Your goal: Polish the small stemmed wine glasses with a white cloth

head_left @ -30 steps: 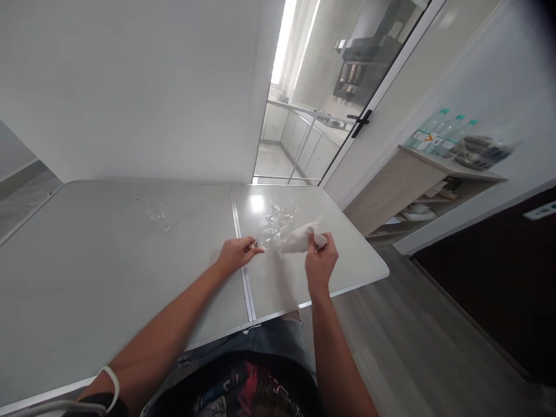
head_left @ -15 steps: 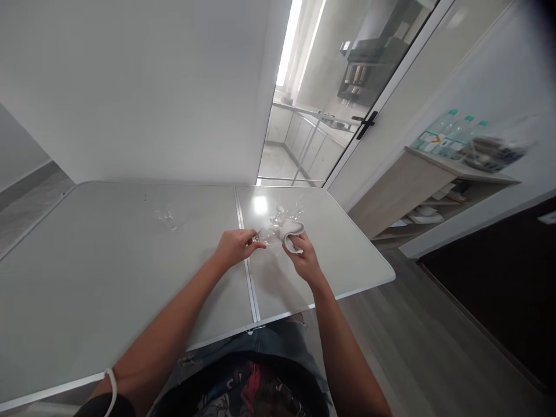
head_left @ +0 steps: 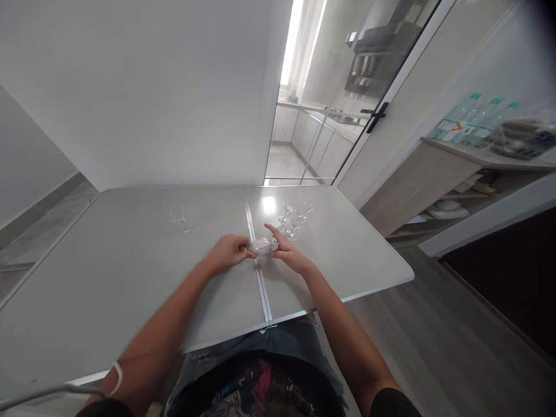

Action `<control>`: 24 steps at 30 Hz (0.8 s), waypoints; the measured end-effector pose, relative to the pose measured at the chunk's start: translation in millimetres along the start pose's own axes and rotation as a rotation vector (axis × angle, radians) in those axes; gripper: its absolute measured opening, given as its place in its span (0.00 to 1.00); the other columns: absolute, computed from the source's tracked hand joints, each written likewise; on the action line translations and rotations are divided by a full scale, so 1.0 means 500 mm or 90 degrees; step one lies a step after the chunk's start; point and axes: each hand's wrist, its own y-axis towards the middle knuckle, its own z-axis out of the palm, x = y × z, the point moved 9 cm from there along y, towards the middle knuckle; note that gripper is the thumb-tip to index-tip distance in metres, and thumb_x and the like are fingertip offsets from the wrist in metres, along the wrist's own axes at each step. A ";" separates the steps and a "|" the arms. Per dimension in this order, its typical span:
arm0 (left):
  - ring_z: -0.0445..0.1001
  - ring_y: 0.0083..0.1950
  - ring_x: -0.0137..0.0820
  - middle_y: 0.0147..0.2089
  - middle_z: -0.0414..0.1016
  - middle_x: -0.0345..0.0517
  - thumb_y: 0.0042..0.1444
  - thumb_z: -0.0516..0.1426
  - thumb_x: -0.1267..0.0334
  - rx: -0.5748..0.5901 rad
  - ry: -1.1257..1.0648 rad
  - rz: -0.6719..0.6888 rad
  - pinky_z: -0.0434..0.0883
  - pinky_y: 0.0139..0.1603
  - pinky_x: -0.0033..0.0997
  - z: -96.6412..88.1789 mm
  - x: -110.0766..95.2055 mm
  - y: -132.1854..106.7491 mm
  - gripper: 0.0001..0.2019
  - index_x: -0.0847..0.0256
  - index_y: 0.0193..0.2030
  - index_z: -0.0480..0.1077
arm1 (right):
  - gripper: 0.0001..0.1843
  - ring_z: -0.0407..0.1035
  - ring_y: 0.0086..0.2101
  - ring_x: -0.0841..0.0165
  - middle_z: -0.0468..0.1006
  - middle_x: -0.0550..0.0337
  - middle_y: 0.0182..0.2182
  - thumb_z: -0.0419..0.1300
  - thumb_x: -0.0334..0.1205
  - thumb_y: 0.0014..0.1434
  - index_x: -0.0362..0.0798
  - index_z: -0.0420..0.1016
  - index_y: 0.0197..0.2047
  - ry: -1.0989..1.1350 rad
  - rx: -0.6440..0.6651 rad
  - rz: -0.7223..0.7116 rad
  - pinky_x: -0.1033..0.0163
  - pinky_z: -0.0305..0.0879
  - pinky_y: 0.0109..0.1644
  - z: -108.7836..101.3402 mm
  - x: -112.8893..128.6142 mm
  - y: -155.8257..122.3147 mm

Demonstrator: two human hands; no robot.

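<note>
My left hand (head_left: 228,252) grips the stem end of a small clear glass (head_left: 260,247) held sideways just above the grey table (head_left: 130,272). The bowl of the glass looks whitish, with a white cloth (head_left: 264,248) pushed inside it. My right hand (head_left: 286,252) is closed on the cloth at the mouth of the glass, its forefinger stretched out over it. Both hands meet over the seam in the middle of the table.
Two or three clear stemmed glasses (head_left: 294,217) stand just beyond my right hand. One more clear glass (head_left: 180,220) stands alone at the left. A glass door (head_left: 347,87) lies behind the table, and a wooden shelf (head_left: 447,174) with bottles (head_left: 473,119) at the right.
My right hand brought the loose cloth in from the right and pushed it into the glass. The glass and both hands shifted slightly left toward the seam.
</note>
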 end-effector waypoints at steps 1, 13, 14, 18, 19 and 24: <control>0.65 0.24 0.27 0.22 0.69 0.40 0.55 0.64 0.48 0.051 -0.098 -0.031 0.54 0.27 0.27 0.006 0.010 -0.002 0.18 0.62 0.28 0.72 | 0.43 0.65 0.41 0.65 0.71 0.60 0.43 0.59 0.40 0.61 0.55 0.45 0.75 -0.062 0.028 -0.021 0.58 0.65 0.52 0.008 0.014 -0.001; 0.65 0.26 0.26 0.25 0.71 0.40 0.55 0.64 0.45 -0.149 -0.039 0.100 0.60 0.31 0.27 -0.040 -0.005 -0.024 0.19 0.61 0.34 0.76 | 0.32 0.67 0.40 0.64 0.73 0.59 0.38 0.56 0.43 0.64 0.58 0.61 0.71 0.115 -0.123 -0.011 0.54 0.68 0.52 -0.001 0.043 0.005; 0.66 0.27 0.26 0.25 0.72 0.41 0.56 0.64 0.45 -0.199 0.028 0.136 0.61 0.32 0.27 -0.043 -0.018 -0.030 0.18 0.60 0.34 0.76 | 0.33 0.67 0.37 0.66 0.71 0.61 0.36 0.57 0.43 0.62 0.57 0.61 0.70 0.200 -0.156 0.035 0.57 0.69 0.48 -0.005 0.024 0.007; 0.68 0.28 0.28 0.25 0.72 0.43 0.58 0.63 0.47 -0.256 0.080 0.146 0.61 0.31 0.27 -0.038 -0.036 -0.036 0.16 0.59 0.32 0.75 | 0.33 0.65 0.34 0.68 0.67 0.62 0.34 0.58 0.41 0.59 0.55 0.63 0.69 0.260 -0.221 0.059 0.60 0.68 0.43 -0.014 0.015 0.007; 0.66 0.26 0.27 0.24 0.71 0.41 0.57 0.64 0.46 -0.247 0.029 0.109 0.60 0.30 0.27 -0.039 -0.029 -0.033 0.17 0.59 0.32 0.75 | 0.32 0.65 0.36 0.67 0.68 0.61 0.37 0.57 0.41 0.61 0.56 0.63 0.68 0.202 -0.231 0.021 0.59 0.68 0.45 -0.020 0.030 0.004; 0.55 0.20 0.22 0.21 0.64 0.39 0.56 0.61 0.40 0.157 -0.429 -0.114 0.55 0.23 0.26 0.052 -0.001 -0.024 0.24 0.63 0.28 0.71 | 0.26 0.67 0.43 0.61 0.74 0.55 0.47 0.50 0.40 0.68 0.56 0.64 0.68 -0.175 -0.101 -0.175 0.52 0.65 0.53 -0.002 0.110 -0.021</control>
